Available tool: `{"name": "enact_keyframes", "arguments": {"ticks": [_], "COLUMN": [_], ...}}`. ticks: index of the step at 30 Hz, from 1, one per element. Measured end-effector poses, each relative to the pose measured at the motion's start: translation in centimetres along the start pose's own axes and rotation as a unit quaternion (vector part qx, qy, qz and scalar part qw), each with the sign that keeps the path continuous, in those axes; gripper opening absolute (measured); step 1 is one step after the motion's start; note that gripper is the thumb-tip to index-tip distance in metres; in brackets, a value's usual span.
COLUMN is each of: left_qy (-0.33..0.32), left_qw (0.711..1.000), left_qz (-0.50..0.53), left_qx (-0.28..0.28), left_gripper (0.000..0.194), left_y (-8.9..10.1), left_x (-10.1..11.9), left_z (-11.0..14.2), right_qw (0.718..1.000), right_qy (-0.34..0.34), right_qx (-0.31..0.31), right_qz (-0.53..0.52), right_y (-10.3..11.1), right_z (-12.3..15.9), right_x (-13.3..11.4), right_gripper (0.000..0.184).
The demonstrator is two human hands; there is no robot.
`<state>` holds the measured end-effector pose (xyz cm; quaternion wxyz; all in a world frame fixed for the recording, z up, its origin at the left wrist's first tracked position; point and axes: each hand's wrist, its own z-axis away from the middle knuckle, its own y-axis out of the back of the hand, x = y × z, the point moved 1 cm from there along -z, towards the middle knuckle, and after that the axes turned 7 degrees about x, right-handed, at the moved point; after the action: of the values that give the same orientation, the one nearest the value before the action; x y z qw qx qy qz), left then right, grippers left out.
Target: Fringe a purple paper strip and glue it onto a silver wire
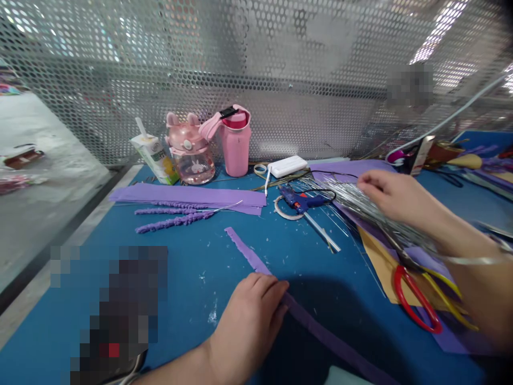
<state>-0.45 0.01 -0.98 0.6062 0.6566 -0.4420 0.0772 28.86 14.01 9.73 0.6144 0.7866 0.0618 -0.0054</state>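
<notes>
My left hand (253, 318) lies at the front middle of the table, its fingers closed over a narrow purple crepe-paper strip (240, 245). The strip runs diagonally from beyond the fingertips down to the lower right, with a finely notched edge at its far end. Reaching to the right, my right hand (390, 193) is above a bundle of thin silvery wires (344, 193). Its thumb and fingertips are pinched together; whatever is between them is too small to make out. Scissors (417, 299) with red and yellow handles rest below my right forearm.
Behind lie a blue glue gun (301, 201), tape ring (282, 211), white power bank (286, 166) and stacked purple strips (188, 197). Two fringed purple stems (176, 220) are nearby. A drink carton (155, 159), clear bottle (192, 160) and pink bottle (235, 147) stand before a perforated metal panel (280, 69).
</notes>
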Motion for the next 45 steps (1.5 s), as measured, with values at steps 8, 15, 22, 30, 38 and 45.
{"name": "enact_keyframes", "arguments": {"ticks": [8,15,22,30,38,45], "left_qy": [0.210,0.223,0.187,0.246,0.178,0.068], "left_qw": [0.943,0.935,0.944,0.916,0.951,0.978], "left_qz": [0.224,0.246,0.234,0.255,0.190,-0.182], "left_qx": [0.130,0.127,0.135,0.186,0.165,0.075], "left_gripper": [0.048,0.032,0.027,0.015,0.017,0.049], "left_y": [0.1,0.5,0.2,0.5,0.7,0.3], "left_x": [-0.6,-0.7,-1.0,-1.2,-0.8,-0.4], "left_z": [-0.3,-0.6,-0.6,-0.5,-0.5,0.0], "right_qw": [0.841,0.773,0.726,0.668,0.735,0.835], "right_qy": [0.000,-0.097,-0.132,-0.158,-0.078,-0.057], "right_qx": [-0.336,-0.382,-0.401,-0.437,-0.434,-0.360], "right_qz": [-0.424,-0.496,-0.543,-0.581,-0.516,-0.413], "right_y": [-3.7,-5.7,-6.4,-6.1,-5.6,-5.2], "right_z": [11.9,11.8,11.8,11.7,11.5,10.6], "right_x": [-9.0,-9.8,-11.4,-12.1,-12.2,-9.5], "right_gripper": [0.022,0.023,0.027,0.027,0.018,0.017]}}
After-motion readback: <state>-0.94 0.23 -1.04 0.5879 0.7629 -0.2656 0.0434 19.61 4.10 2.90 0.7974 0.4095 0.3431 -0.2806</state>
